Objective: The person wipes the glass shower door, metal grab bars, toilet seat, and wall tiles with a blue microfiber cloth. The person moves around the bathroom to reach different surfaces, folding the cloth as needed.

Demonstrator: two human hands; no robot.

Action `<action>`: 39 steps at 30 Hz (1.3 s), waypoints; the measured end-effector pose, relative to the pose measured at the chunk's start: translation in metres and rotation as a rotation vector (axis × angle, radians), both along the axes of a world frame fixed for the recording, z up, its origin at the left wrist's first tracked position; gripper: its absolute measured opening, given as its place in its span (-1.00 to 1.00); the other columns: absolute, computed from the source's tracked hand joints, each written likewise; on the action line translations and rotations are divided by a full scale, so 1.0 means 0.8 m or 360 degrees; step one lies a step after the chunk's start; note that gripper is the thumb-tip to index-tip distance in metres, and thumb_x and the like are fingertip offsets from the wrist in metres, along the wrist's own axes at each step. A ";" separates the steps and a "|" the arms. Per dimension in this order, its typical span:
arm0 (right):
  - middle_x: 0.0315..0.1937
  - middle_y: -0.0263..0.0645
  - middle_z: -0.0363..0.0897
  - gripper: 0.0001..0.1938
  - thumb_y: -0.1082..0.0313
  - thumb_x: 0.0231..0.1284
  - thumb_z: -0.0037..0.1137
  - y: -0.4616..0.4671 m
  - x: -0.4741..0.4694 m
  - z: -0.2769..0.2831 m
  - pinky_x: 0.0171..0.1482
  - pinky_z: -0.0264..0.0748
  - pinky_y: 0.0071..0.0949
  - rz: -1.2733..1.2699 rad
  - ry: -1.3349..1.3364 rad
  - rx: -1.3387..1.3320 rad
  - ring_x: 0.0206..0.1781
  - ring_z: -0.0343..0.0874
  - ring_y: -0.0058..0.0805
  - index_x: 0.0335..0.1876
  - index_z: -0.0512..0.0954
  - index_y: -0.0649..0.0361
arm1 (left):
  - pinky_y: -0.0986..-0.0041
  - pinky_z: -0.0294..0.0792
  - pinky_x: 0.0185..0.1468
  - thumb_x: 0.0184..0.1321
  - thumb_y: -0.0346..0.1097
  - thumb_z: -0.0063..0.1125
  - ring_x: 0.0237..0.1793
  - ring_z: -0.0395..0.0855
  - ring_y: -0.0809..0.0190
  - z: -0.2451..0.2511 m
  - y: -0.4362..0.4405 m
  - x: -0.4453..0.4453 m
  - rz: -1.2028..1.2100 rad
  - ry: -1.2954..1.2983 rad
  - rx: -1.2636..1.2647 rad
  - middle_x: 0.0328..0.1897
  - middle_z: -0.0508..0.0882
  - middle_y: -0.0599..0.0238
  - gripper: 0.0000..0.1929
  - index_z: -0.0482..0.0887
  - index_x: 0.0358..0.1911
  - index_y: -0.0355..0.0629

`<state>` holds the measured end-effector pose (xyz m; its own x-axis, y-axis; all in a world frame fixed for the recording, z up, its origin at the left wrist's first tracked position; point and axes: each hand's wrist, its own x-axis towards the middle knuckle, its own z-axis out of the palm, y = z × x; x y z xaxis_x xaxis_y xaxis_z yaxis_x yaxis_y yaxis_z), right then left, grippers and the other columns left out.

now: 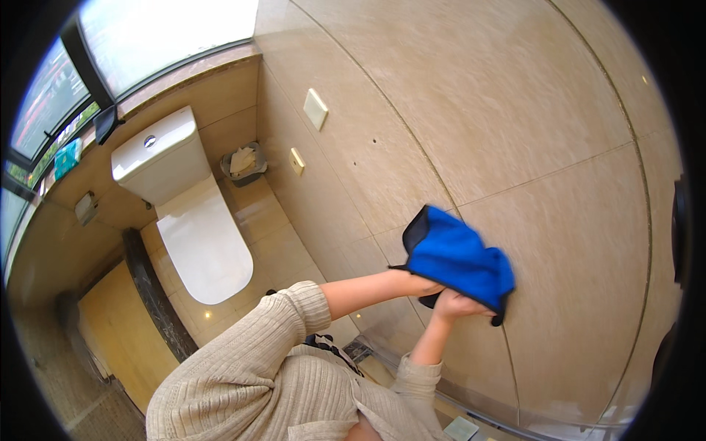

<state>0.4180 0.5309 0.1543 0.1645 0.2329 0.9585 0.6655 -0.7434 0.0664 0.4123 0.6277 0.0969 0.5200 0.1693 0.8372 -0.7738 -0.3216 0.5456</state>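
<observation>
A blue cloth with black edging (pixel 458 253) is bunched in front of the beige tiled wall, slightly blurred. My left hand (pixel 426 284) reaches across and grips its lower edge; the fingers are mostly hidden by the fabric. Just below and to the right, my right hand (pixel 459 305) holds the same edge near the lower corner. One black-lined corner of the cloth is folded over at the upper left. Whether the fabric touches the wall tiles (pixel 551 231) I cannot tell.
To the left stands a white toilet (pixel 207 242) with its lid down. A small grey waste bin (pixel 244 165) sits in the corner. Two cover plates, a larger one (pixel 315 109) and a smaller one (pixel 297 161), are on the wall. A teal packet (pixel 67 159) lies on the window ledge.
</observation>
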 end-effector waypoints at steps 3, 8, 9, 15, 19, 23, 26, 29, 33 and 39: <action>-0.09 0.08 0.60 -0.70 0.32 0.10 0.24 0.028 0.027 0.050 -0.04 0.48 -0.16 0.0117 0.0010 0.0135 -0.13 0.61 -0.01 -0.17 0.57 0.43 | 0.25 0.29 0.19 0.17 -0.19 0.15 0.14 0.46 0.02 0.026 0.009 0.047 -0.0049 0.0155 0.0089 0.07 0.55 0.00 -0.66 0.57 0.01 -0.09; -0.22 -0.21 0.61 -0.85 0.25 -0.01 0.18 0.135 0.047 0.084 -0.06 0.42 -0.06 -0.0353 -0.0161 -0.0429 -0.23 0.56 -0.16 -0.34 0.65 0.09 | 0.17 0.29 0.18 0.29 -0.10 -0.06 0.08 0.48 -0.08 0.023 0.116 0.098 0.0333 0.0398 -0.0062 0.05 0.56 -0.09 -0.68 0.56 -0.06 -0.15; -0.24 -0.28 0.59 -0.87 0.25 -0.04 0.16 0.153 0.050 0.068 -0.08 0.42 -0.05 -0.0359 -0.0065 -0.0499 -0.22 0.54 -0.20 -0.36 0.65 0.02 | 0.12 0.28 0.15 0.27 -0.06 -0.05 0.08 0.47 -0.15 0.017 0.139 0.076 0.0688 0.0367 0.0086 0.03 0.56 -0.10 -0.64 0.56 -0.04 -0.14; -0.25 -0.19 0.54 -0.82 0.40 -0.09 0.09 0.177 0.047 -0.053 -0.24 0.42 -0.15 0.0147 0.0108 -0.0705 -0.24 0.47 -0.13 -0.30 0.61 0.05 | 0.07 0.22 0.20 0.13 -0.25 0.02 0.13 0.37 -0.28 -0.084 0.146 0.019 0.0691 0.0673 -0.0140 0.11 0.49 -0.21 -0.62 0.51 0.04 -0.19; -0.21 -0.10 0.52 -0.84 0.46 -0.06 0.07 0.164 0.007 -0.099 -0.30 0.37 -0.16 0.0468 0.0418 -0.0782 -0.25 0.44 -0.05 -0.30 0.56 0.16 | 0.13 0.23 0.23 0.18 -0.32 0.05 0.15 0.40 -0.19 -0.113 0.137 -0.056 0.0556 0.0610 -0.0329 0.11 0.52 -0.09 -0.61 0.50 0.11 -0.15; -0.18 -0.01 0.51 -0.83 0.49 -0.05 0.01 0.158 -0.038 -0.169 -0.21 0.38 -0.08 0.0705 0.0834 -0.0975 -0.22 0.42 0.03 -0.29 0.55 0.22 | 0.16 0.29 0.17 0.15 -0.38 0.04 0.07 0.46 -0.20 -0.183 0.117 -0.128 0.0674 0.0844 -0.0641 0.06 0.54 -0.08 -0.63 0.51 0.07 -0.15; -0.25 0.00 0.46 -0.75 0.52 -0.08 0.01 0.177 -0.072 -0.250 -0.14 0.37 -0.08 0.0896 0.1163 -0.1233 -0.18 0.40 0.05 -0.21 0.56 0.23 | 0.16 0.33 0.13 0.09 -0.41 0.07 0.05 0.47 -0.21 -0.241 0.133 -0.200 0.0963 0.1126 -0.0679 0.02 0.54 -0.11 -0.64 0.50 0.02 -0.21; -0.26 -0.06 0.48 -0.75 0.46 0.07 0.02 0.212 -0.112 -0.303 -0.10 0.42 -0.12 0.1286 0.1472 -0.1440 -0.14 0.45 -0.01 -0.10 0.53 0.20 | 0.17 0.36 0.09 0.05 -0.42 0.11 0.02 0.49 -0.18 -0.278 0.152 -0.284 0.0954 0.1862 -0.0777 -0.01 0.54 -0.09 -0.62 0.48 0.01 -0.21; -0.24 -0.08 0.63 -0.73 0.26 0.21 0.04 0.266 -0.147 -0.360 -0.11 0.52 -0.18 0.1611 0.1960 -0.1934 -0.15 0.60 -0.08 -0.01 0.52 0.13 | 0.18 0.39 0.00 0.06 -0.38 0.17 -0.05 0.51 -0.14 -0.301 0.184 -0.379 0.1096 0.1911 -0.0628 -0.12 0.54 -0.02 -0.61 0.47 0.02 -0.21; -0.27 -0.16 0.61 -0.64 0.18 0.06 0.22 0.354 -0.185 -0.371 -0.14 0.53 -0.22 0.2088 0.1860 -0.2527 -0.17 0.60 -0.14 0.01 0.55 0.04 | 0.19 0.42 -0.03 0.01 -0.41 0.23 -0.11 0.55 -0.11 -0.304 0.216 -0.465 0.1247 0.2334 -0.0574 -0.16 0.54 0.03 -0.61 0.52 -0.02 -0.17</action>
<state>0.2696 0.8144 -0.1426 -0.4934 0.7995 -0.3426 0.7274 0.1633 -0.6665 0.0405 0.8003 -0.1460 0.4695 0.8019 -0.3694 0.6808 -0.0625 0.7298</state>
